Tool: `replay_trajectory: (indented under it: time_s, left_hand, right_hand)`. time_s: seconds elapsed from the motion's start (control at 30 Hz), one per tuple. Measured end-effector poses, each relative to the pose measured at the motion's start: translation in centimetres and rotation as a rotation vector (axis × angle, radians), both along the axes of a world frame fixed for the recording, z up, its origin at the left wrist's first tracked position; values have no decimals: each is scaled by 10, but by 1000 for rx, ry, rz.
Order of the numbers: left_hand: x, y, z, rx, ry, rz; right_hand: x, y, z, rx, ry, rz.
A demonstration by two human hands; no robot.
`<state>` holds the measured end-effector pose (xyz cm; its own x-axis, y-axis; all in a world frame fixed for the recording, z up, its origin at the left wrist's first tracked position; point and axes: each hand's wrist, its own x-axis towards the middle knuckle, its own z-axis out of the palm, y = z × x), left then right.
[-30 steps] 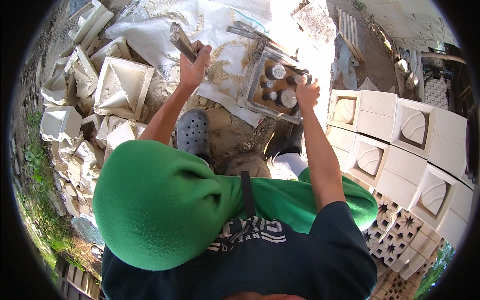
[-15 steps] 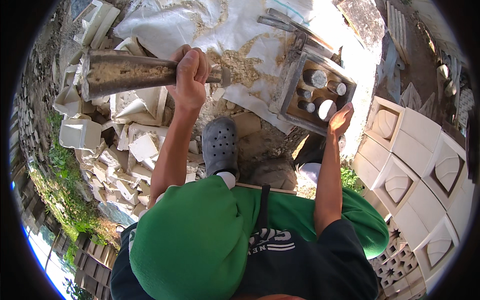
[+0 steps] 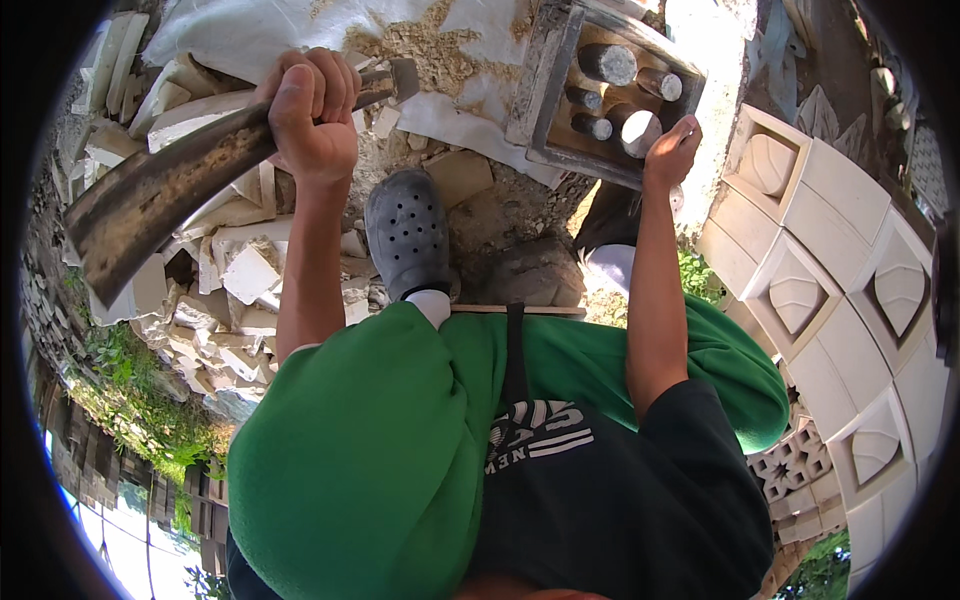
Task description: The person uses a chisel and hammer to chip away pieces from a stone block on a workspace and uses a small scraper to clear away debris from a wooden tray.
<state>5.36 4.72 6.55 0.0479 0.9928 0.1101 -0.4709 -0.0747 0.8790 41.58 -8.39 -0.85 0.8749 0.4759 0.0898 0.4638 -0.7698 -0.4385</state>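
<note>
My left hand (image 3: 312,115) is closed round the narrow part of a long, tapered, dark tool (image 3: 165,190) with brown scuffed patches. Its wide end slants down to the left over broken pale pieces, while a small blunt end shows right of my fist. My right hand (image 3: 672,155) grips the near right corner of a worn grey box-shaped mould (image 3: 590,163), its fingers partly hidden behind the rim. Inside the mould stand several round pegs (image 3: 608,64) of different widths, with pale tops. The tool is well apart from the mould.
Broken pale blocks (image 3: 250,275) lie heaped at the left. A dusty white sheet (image 3: 470,125) covers ground beyond my grey clog (image 3: 407,230). Stacked cream blocks with leaf-shaped recesses (image 3: 793,295) curve along the right. Pale concrete (image 3: 720,70) adjoins the mould's right side.
My left hand has moved left and up in the picture, and the tool's wide end has tilted downward. The mould and my right hand sit higher in view as the whole view has shifted.
</note>
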Motion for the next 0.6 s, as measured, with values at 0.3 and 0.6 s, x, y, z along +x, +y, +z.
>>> replay_trajectory:
  time_s: [0.3, 0.6]
  left_hand:
    - [8, 5, 20, -54, 68, 51]
    - [8, 16, -9, -26, 57, 4]
  right_hand:
    - [3, -7, -1, -43, 40, -25]
    - [1, -6, 0, 0, 51, -5]
